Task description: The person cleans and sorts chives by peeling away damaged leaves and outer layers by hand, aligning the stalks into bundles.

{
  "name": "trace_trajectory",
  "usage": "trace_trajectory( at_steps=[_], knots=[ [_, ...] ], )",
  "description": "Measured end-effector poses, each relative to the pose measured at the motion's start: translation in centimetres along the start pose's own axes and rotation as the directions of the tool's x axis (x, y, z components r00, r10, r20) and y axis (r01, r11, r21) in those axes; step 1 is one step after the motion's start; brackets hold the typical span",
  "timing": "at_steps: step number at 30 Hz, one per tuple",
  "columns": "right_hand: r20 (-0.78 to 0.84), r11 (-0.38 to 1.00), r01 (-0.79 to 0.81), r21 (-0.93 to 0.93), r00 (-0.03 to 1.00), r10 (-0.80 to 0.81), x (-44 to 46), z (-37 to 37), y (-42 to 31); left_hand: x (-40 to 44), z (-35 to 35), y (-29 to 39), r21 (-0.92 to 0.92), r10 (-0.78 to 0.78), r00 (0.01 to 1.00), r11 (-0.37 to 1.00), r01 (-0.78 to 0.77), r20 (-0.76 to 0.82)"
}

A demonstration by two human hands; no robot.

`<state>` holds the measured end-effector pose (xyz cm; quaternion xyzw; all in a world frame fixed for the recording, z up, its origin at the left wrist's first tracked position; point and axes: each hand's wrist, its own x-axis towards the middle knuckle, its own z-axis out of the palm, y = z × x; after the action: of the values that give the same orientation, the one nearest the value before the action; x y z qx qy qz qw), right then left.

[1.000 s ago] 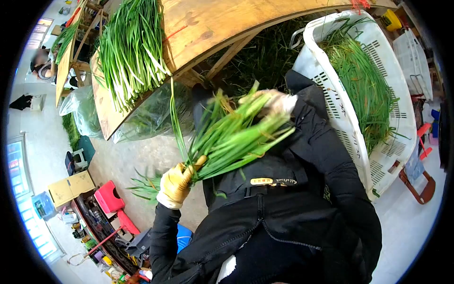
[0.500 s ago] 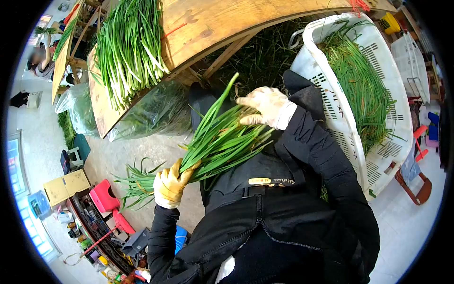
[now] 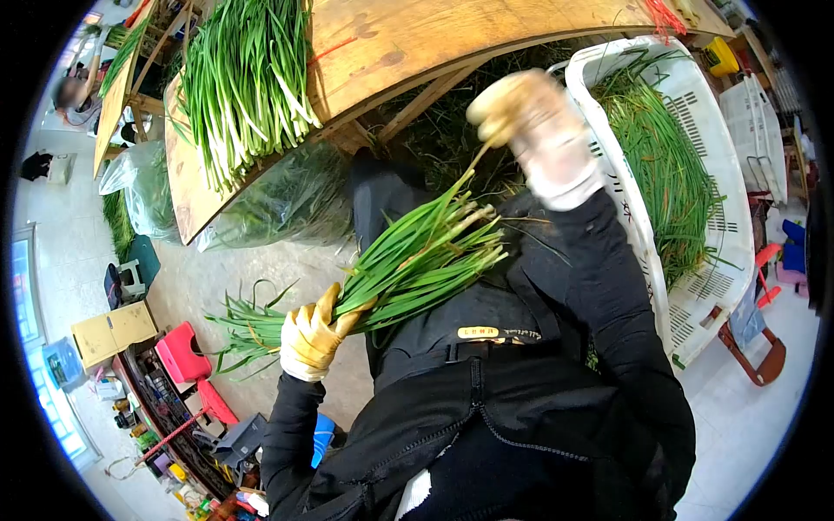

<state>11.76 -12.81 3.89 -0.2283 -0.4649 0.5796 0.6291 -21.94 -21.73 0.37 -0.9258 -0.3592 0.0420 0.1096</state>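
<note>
A bunch of garlic chives (image 3: 426, 252) lies slanted across my lap, its pale cut ends toward the upper right. My left hand (image 3: 314, 337), in a yellowish glove, is closed around the leafy part, and the loose tips trail out past it to the left. Above the cut ends is my right hand (image 3: 530, 126), gloved and smeared by motion. Its fingers pinch a thin yellowish chive leaf (image 3: 476, 163) that stretches up from the bunch.
On the wooden table (image 3: 391, 61) rests a pile of chives (image 3: 248, 87). A white basket (image 3: 621, 187) of loose green leaves (image 3: 656, 165) stands at my right. Clear plastic bags (image 3: 282, 204) of greens sit below the table. Another person (image 3: 78, 95) is at the far left.
My right hand has moved up and to the right, away from the bunch, drawing a thin leaf with it. My left hand keeps its hold in nearly the same place.
</note>
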Motion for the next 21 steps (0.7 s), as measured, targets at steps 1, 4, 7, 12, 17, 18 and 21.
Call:
trace_trajectory(
  at_steps=[1,4,7,12,17,18,21],
  knots=[
    [-0.164,0.997,0.065,0.035,0.985,-0.058,0.3,-1.2,-1.1,-0.3,0.1,-0.2,-0.031,-0.009,1.000,0.999,0.009,0.001],
    [-0.288,0.974,0.184,0.131,0.947,-0.141,0.4,-7.7,-4.1,-1.2,0.9,-0.8,-0.039,-0.024,1.000,0.999,0.025,0.020],
    [-0.261,0.858,0.022,-0.513,0.948,-0.180,-0.5,-9.4,-1.7,-1.6,1.2,-0.7,-0.065,-0.065,0.998,0.996,0.065,0.010],
    [0.029,0.091,-0.008,-0.996,0.920,0.391,-3.9,-7.0,4.0,-1.6,1.2,-0.6,-0.073,-0.126,0.991,0.989,0.129,0.046],
    [0.068,-0.027,0.084,-0.996,0.923,0.378,-4.9,0.3,8.0,-0.7,1.0,-0.2,-0.018,-0.140,0.990,0.990,0.141,0.027],
    [0.070,-0.137,0.126,-0.983,0.933,0.353,-5.1,1.2,9.3,-0.4,1.0,0.1,0.015,-0.137,0.990,0.990,0.137,0.021],
    [0.288,0.006,0.297,-0.955,0.920,0.265,-4.9,5.6,10.3,0.4,1.3,0.7,-0.052,-0.161,0.986,0.985,0.163,0.031]
  ],
)
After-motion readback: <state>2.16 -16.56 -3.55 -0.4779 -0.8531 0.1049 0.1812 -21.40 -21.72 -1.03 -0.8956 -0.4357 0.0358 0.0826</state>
